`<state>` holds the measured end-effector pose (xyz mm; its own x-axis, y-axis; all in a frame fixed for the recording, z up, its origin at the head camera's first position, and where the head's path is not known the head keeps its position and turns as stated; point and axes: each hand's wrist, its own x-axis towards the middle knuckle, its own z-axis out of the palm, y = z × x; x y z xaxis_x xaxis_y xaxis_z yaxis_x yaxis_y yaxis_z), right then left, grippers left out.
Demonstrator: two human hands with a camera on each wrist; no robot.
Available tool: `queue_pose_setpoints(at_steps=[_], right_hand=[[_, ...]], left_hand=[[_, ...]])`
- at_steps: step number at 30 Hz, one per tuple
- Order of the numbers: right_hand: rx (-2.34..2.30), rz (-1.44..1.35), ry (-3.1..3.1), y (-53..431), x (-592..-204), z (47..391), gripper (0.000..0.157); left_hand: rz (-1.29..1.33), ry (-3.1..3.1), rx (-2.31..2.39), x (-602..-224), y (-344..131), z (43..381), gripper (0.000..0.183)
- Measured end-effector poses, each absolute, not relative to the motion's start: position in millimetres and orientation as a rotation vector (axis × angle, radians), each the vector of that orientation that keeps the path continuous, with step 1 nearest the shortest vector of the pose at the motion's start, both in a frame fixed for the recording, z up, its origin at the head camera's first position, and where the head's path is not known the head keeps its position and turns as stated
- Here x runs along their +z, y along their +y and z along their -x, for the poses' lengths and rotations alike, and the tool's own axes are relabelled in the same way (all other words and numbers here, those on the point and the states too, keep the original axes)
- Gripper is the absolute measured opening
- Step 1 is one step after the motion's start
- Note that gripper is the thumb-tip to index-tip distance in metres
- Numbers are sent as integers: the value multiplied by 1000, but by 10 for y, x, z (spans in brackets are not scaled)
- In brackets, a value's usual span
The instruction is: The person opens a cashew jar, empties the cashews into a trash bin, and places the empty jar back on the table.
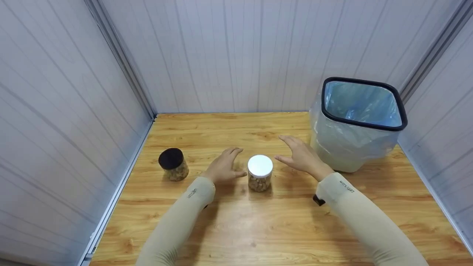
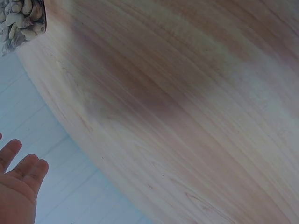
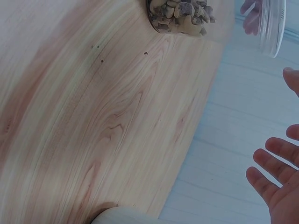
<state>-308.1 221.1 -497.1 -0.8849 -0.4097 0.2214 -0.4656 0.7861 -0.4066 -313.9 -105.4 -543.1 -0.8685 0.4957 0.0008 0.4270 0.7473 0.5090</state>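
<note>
A clear jar with a white lid stands upright on the wooden table, partly filled with small tan and brown pieces like pebbles or nuts. To its left is my left hand, fingers extended and thumb tip right by the jar's side. On the other side my right hand is spread, its thumb pointing at the lid across a small gap. The right wrist view catches the jar's lower part and spread fingers. At the left wrist view's edge the left hand has nothing in its grasp.
A second jar with a black lid and similar contents stands left of my left hand. Behind my right hand is a pale bin with a black rim and a clear liner. White panel walls enclose the wooden table.
</note>
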Motion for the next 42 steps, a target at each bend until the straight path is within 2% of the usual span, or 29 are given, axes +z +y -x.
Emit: queue_pose_setpoints(at_steps=[13, 42], right_hand=[[707, -717, -2842, 2220, -5026, 3055, 75], [706, -742, -2947, 2242, -5210, 3036, 78]], left_hand=[[-785, 2790, 805, -5490, -1032, 3117, 97], [-744, 2836, 853, -5194, -1095, 3197, 69]])
